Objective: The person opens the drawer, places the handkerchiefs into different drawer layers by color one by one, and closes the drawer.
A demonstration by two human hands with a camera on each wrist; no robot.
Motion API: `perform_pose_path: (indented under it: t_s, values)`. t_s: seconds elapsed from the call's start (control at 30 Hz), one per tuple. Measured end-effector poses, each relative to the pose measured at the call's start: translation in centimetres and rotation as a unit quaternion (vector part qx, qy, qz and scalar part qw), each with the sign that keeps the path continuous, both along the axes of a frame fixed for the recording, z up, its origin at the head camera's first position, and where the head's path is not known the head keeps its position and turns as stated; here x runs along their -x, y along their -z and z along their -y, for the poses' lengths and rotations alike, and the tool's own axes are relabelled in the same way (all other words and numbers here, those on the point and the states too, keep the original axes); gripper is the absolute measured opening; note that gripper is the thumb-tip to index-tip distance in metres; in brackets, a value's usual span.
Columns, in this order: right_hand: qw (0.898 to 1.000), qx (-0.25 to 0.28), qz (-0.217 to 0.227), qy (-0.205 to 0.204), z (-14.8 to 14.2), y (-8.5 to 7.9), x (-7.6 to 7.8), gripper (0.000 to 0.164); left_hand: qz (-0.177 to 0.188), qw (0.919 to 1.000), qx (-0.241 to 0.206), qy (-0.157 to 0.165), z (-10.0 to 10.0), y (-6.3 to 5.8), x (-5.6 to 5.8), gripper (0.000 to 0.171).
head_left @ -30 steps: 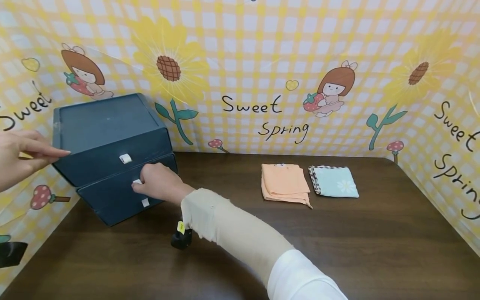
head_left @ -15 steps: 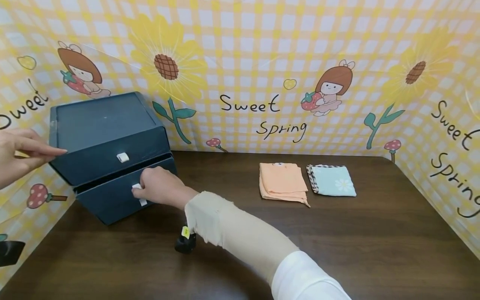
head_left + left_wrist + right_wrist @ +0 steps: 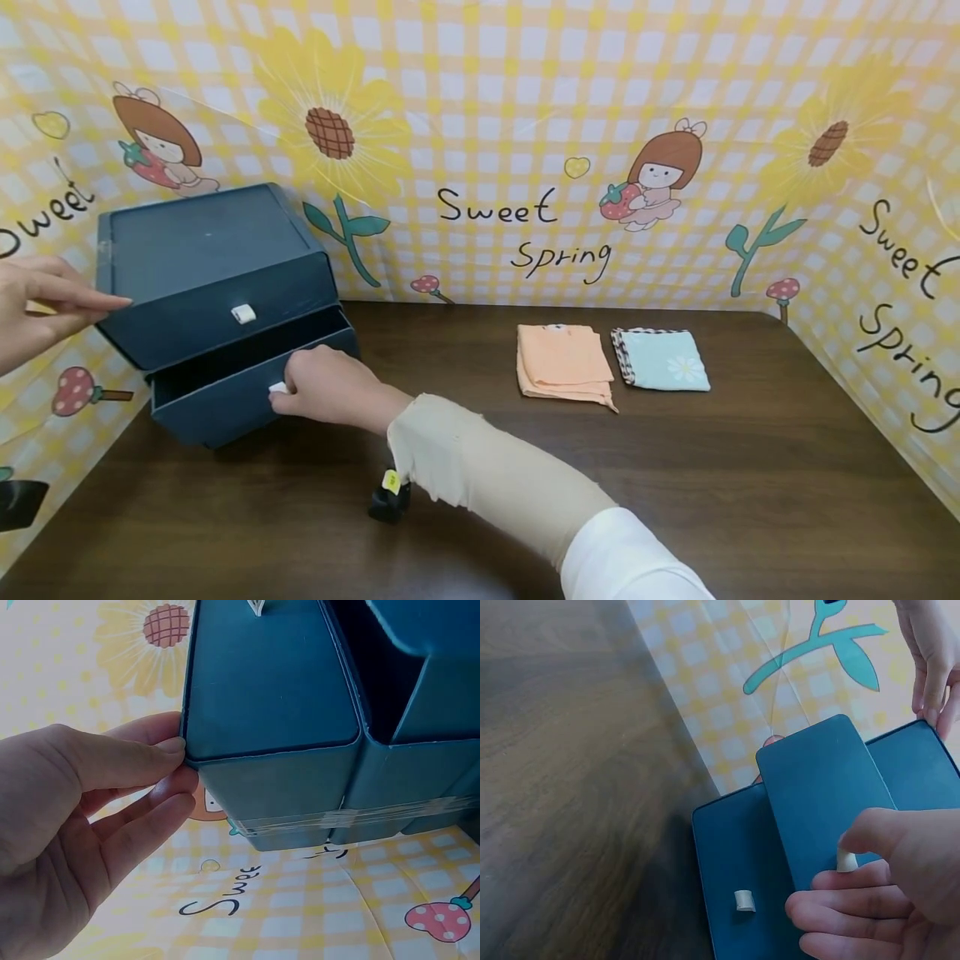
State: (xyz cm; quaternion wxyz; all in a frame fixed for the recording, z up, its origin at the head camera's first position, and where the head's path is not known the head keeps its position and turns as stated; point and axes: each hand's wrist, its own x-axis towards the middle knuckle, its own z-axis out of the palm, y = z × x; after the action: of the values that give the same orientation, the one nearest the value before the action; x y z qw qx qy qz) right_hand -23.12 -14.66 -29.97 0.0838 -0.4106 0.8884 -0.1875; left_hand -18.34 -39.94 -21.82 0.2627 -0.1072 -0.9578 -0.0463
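Observation:
A dark blue drawer box (image 3: 210, 242) with stacked drawers stands at the left of the table. My right hand (image 3: 330, 387) pinches the white pull tab (image 3: 846, 860) of the middle drawer (image 3: 225, 404), which stands partly pulled out. Only its dark inside shows; its contents cannot be seen. At the box's upper left front corner, my left hand (image 3: 82, 802) pinches the edge between thumb and fingertips. The top drawer (image 3: 300, 292), with its own white tab (image 3: 243, 314), is closed. In the right wrist view the bottom drawer (image 3: 731, 847) is closed too.
A folded orange cloth (image 3: 562, 362) and a folded light blue cloth (image 3: 663, 358) lie side by side on the brown table (image 3: 712, 483), right of the box. Yellow checked fabric (image 3: 480, 100) with printed pictures walls the back and sides.
My right hand has drawn the middle drawer outward, from closed to partly open, moving toward me and slightly right. The left hand has stayed at the box corner.

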Motion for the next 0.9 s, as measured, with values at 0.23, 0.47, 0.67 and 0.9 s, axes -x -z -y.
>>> perform_pose_path:
  t_s: [0.23, 0.47, 0.67, 0.9]
  values:
    - [1.0, 0.004, -0.01, -0.01, -0.7, 0.1, -0.6, 0.041, 0.001, 1.0, -0.008, -0.001, 0.1, 0.0, 0.2, 0.018]
    - [1.0, -0.012, -0.015, -0.021, -1.0, 0.1, -1.0, 0.037, -0.001, 1.0, -0.001, -0.001, -0.1, 0.0, 0.1, 0.018]
    - [0.999, -0.019, -0.022, -0.025, -1.4, 0.2, -1.4, 0.036, 0.0, 1.0, -0.008, 0.006, -1.1, -0.5, -0.3, 0.017]
    - [0.999, -0.017, -0.02, -0.025, -1.7, 0.2, -1.7, 0.034, -0.008, 0.9999, -0.009, 0.009, -0.6, -0.2, -0.1, 0.018]
